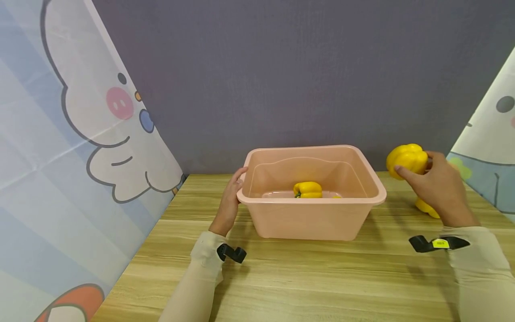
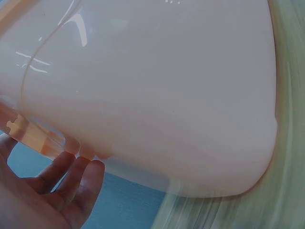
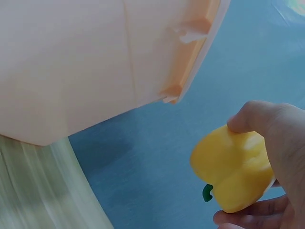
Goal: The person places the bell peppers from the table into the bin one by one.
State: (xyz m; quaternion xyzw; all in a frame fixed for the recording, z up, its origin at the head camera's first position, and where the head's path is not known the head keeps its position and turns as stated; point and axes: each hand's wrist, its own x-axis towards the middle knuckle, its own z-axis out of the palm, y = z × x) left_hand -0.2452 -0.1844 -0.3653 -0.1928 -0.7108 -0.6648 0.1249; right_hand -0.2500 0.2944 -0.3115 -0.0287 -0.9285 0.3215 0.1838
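My right hand (image 1: pixel 442 188) holds a yellow bell pepper (image 1: pixel 406 160) above the table, to the right of a pink plastic bin (image 1: pixel 307 219). The right wrist view shows the thumb on one side of this pepper (image 3: pixel 233 167) and fingers on the other, its green stem pointing away from the palm. At the bin's left end, my left hand (image 1: pixel 229 199) grips the rim; in the left wrist view its fingertips (image 2: pixel 93 174) meet the underside of the rim. Inside the bin lies another yellow bell pepper (image 1: pixel 308 189), with a sliver of yellow beside it, mostly hidden by the front wall.
Another yellow pepper (image 1: pixel 426 208) sits on the wooden table (image 1: pixel 322 277) at the right, partly hidden by my right hand. A grey wall (image 1: pixel 281 80) rises behind the bin. Cartoon-printed cloth (image 1: pixel 40 179) hangs at the left, and more at the right.
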